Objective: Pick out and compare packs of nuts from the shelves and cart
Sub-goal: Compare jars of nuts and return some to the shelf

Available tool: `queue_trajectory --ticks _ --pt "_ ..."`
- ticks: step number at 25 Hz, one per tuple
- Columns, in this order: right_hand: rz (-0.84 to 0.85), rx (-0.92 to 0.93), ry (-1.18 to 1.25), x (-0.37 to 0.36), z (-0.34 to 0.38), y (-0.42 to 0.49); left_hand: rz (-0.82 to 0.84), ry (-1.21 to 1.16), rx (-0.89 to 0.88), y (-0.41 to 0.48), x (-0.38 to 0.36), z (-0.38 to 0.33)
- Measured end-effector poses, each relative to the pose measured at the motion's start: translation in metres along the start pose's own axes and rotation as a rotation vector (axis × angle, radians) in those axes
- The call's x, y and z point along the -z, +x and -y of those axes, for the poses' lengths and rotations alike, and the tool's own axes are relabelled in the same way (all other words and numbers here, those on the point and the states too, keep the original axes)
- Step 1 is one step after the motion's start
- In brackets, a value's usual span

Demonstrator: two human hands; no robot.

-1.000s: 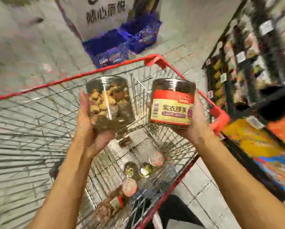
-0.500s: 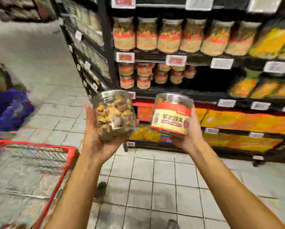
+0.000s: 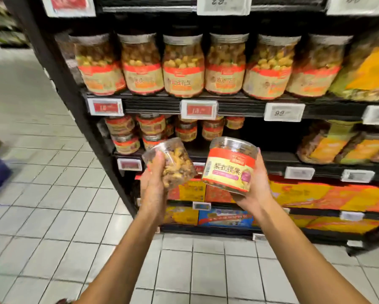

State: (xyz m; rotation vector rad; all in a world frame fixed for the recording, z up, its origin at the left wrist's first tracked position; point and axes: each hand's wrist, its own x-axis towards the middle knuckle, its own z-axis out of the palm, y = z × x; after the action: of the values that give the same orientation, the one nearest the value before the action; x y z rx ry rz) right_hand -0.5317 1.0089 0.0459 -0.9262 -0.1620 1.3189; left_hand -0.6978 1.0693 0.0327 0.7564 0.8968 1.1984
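Around two nut jars [image 3: 228, 170], curled fingers [image 3: 157, 167]

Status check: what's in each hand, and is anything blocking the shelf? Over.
Left hand grips clear nut jar, tilted. Right hand holds labelled nut jar, label toward camera. Both raised before shelf, nothing between.

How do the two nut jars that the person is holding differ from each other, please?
The left jar shows a bare clear wall and its nuts; the right jar faces its red-and-cream label to the camera. The left jar leans leftward; the right jar is nearer upright. The left hand grips its jar from the side; the right hand cradles its from below. Both are squat, clear, round jars.
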Motion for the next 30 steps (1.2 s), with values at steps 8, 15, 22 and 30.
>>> queue_trajectory --ticks 8,15,22,30 --pt "0.079 0.092 0.007 0.039 -0.023 0.137 -0.256 0.571 -0.618 0.148 -0.008 0.112" --pt "0.135 0.134 -0.008 0.057 -0.033 0.181 -0.390 0.781 -0.736 0.195 -0.023 0.149" --pt "0.170 0.192 -0.091 0.045 -0.021 0.187 -0.270 0.942 -0.689 0.173 -0.014 0.135" --pt "0.185 0.313 -0.519 0.005 -0.029 0.157 0.126 0.474 -0.491 0.096 -0.043 0.097"
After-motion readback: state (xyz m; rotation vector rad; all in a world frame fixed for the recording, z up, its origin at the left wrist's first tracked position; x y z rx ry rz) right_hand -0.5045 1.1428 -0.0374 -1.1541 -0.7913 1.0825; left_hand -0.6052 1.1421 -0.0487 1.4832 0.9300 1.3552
